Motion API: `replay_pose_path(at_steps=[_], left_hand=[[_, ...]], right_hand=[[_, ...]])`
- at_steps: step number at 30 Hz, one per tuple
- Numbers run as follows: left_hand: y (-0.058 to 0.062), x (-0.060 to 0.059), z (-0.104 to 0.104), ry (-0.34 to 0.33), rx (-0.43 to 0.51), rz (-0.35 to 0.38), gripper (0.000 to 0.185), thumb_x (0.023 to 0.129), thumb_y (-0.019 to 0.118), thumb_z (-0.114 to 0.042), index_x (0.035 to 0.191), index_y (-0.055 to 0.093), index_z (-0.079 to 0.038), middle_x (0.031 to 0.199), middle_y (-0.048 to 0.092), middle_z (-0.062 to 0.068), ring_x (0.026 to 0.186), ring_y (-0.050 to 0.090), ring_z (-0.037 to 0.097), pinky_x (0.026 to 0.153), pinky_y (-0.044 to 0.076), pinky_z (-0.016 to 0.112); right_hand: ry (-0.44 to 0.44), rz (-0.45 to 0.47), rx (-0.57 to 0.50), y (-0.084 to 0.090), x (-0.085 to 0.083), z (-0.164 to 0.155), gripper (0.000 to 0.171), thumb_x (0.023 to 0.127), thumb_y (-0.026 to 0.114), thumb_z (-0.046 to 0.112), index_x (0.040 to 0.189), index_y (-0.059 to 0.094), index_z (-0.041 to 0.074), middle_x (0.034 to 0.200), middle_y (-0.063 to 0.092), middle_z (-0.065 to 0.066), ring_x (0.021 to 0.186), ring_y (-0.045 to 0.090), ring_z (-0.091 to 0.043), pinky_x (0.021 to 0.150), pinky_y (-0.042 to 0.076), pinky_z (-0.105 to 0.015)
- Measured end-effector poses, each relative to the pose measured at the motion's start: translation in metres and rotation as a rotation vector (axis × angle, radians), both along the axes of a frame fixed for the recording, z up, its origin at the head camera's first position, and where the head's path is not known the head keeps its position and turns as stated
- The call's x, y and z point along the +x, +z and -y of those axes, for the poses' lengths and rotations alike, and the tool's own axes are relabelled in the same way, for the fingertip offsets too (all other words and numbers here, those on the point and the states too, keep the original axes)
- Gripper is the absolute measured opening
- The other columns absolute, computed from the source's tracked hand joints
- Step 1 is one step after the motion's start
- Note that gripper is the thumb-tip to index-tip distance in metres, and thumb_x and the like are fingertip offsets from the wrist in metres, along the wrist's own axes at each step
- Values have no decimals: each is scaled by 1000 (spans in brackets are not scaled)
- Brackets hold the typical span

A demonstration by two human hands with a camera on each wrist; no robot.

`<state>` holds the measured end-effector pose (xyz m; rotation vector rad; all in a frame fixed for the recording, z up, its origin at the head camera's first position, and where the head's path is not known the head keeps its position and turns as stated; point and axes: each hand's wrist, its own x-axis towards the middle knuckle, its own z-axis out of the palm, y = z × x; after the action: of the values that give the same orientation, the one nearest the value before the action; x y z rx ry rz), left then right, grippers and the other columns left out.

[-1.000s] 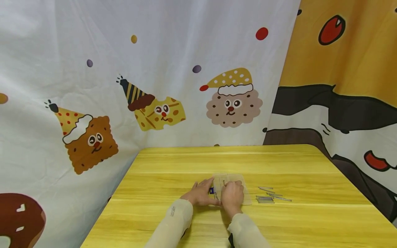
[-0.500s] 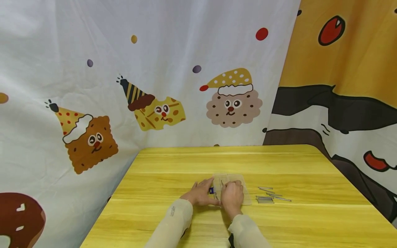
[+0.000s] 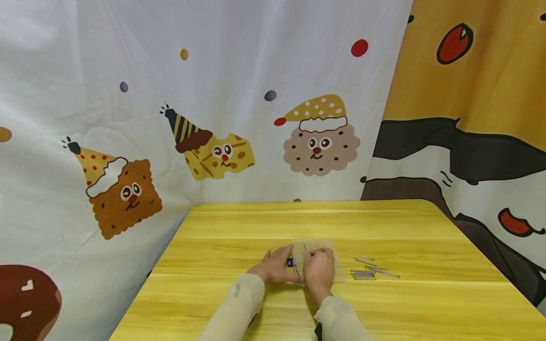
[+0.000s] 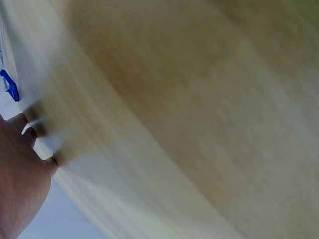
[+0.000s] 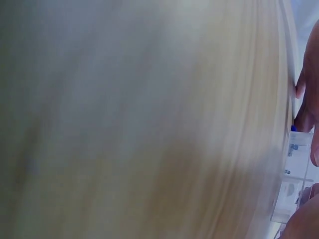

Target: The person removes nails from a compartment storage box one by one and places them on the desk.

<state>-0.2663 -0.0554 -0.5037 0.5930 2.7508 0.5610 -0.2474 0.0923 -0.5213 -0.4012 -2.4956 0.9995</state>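
Clear plastic case, shallow and rectangular, lying flat on the yellow wooden desk, near its middle. Small blue clip or label at the case's 9 o'clock edge. Held from both sides: left hand at 9 o'clock, right hand resting over the near half, pinching a thin metal pin that stands tilted above the case. Loose silver pins scattered flat at 3 o'clock of the case, just beside it, mostly parallel.
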Motion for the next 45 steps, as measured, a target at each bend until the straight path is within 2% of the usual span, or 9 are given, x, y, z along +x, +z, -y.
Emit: replay_pose_path(at_steps=[12,18,22,26,30,34,45], left_hand=[[-2,-1,4,12,8,25,114,76,69,-73,161,15,-20,163,25,3,149,22,24,121,8,50],[-2,0,4,13,19,24,113,76,69,-73,161,15,-20,162,26,5,148,22,25,121,9,51],[0,1,3,15,18,26,113,76,69,-72,161,16,-19,162,27,6,148,23,25,121,9,50],[1,1,2,22,9,36,113,76,69,-72,161,15,-20,162,26,4,149,22,24,121,9,49],[0,1,2,21,5,40,113,77,69,-72,161,15,-21,163,25,3,149,21,23,121,8,49],[-1,0,2,16,4,42,113,77,69,-72,161,14,-21,163,24,2,149,21,23,121,8,50],[-1,-1,1,20,-3,38,114,76,68,-74,161,14,-22,162,25,3,149,21,22,121,8,49]], right_hand=[[18,-4,-151,3,1,-4,19,89,65,14,93,76,-1,112,62,-23,100,62,-39,85,51,-53],[42,-14,-224,3,-2,-11,16,86,66,11,90,79,3,107,67,-20,96,64,-38,85,51,-54],[79,-34,-256,5,-5,-18,14,86,67,10,87,79,3,102,72,-17,94,66,-36,83,52,-53],[140,-6,-294,6,-6,-27,17,90,67,13,94,77,0,109,69,-20,96,64,-35,80,53,-49],[192,12,-298,5,-7,-35,19,93,67,15,97,77,0,111,64,-19,91,61,-28,71,52,-38],[238,15,-297,7,-7,-40,17,93,68,15,92,77,1,109,65,-16,86,59,-24,67,50,-33],[312,-2,-245,18,-11,-64,14,92,71,17,90,77,4,101,64,-9,81,54,-19,66,46,-29]])
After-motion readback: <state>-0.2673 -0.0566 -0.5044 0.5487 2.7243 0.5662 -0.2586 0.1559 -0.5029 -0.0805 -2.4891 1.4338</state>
